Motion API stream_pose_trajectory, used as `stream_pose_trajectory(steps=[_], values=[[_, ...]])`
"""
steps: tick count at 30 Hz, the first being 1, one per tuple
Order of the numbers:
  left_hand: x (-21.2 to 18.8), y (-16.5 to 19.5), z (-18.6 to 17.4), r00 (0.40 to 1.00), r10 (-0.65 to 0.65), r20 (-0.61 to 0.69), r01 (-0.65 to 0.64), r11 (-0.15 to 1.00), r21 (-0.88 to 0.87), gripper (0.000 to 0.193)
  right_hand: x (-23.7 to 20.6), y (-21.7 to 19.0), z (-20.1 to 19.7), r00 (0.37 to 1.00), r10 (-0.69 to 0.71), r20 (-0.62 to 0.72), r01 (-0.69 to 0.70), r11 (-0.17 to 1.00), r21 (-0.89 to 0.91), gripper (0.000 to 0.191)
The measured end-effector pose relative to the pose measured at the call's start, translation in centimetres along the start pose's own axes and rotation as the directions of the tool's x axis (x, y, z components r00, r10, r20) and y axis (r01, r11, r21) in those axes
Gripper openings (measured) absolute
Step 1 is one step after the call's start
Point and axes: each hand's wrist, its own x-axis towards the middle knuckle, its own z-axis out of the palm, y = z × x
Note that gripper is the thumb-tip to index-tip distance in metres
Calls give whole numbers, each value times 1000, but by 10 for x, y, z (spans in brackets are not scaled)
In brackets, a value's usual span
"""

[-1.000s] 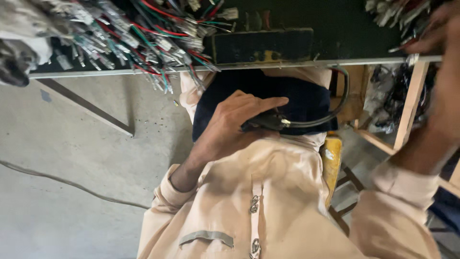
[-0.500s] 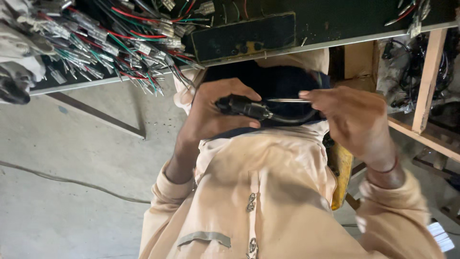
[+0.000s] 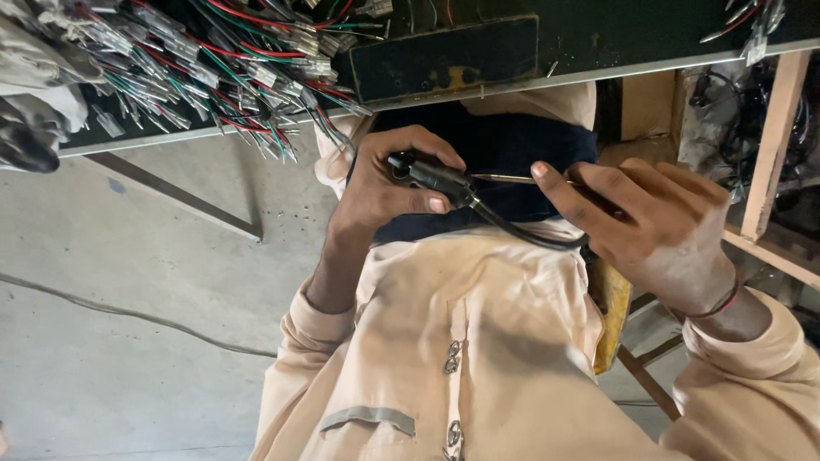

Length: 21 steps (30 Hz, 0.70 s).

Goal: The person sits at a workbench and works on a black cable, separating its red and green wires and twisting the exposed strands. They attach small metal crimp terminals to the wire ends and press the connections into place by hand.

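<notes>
1. Left hand (image 3: pixel 384 183) is clenching round a black connector plug (image 3: pixel 431 175), thumb pressing on its lower side, fingers wrapping over the top. It's sitting just left of frame ctr, approx 11 o'clock from ctr.
2. A black cable (image 3: pixel 521 235) is running out of the plug's right end, curving down twd 4 o'clock and going under the right hand.
3. Right hand (image 3: pixel 658 226) is gripping a thin metal tool (image 3: pixel 504 178) w/ a slim shaft; forefinger is lying along it, tip pointing at 9 o'clock. Handle is hiding inside the fist, can't tell its kind.
4. Tool tip is sitting just beside the plug's right end; whether it's touching, can't tell.
5. Both hands are working in front of the person's lap, over a dark blue cloth (image 3: pixel 512 149) and a pale peach shirt (image 3: pixel 478 341).
6. At 12 o'clock a dark green bench top (image 3: pixel 598 34) is running across; a black flat box (image 3: pixel 444 55) is lying on it.
7. At 10 o'clock a big bundle of red, green and white wires (image 3: pixel 213 77) w/ terminals is hanging over the bench edge.
8. At 8 o'clock a grey concrete floor (image 3: pixel 128 256) is showing, w/ a thin cord lying across it.
</notes>
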Motion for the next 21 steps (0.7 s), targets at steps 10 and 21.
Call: stream_pose_trajectory(steps=[10, 21], values=[[1, 2, 7, 985, 168, 28, -165, 983, -78, 41, -5, -18, 3, 994, 51, -92, -51, 999, 7, 58], [0, 6, 8, 984, 168, 51, -161, 980, -120, 41, -24, -27, 20, 975, 208, -75, -183, 950, 254, 68]])
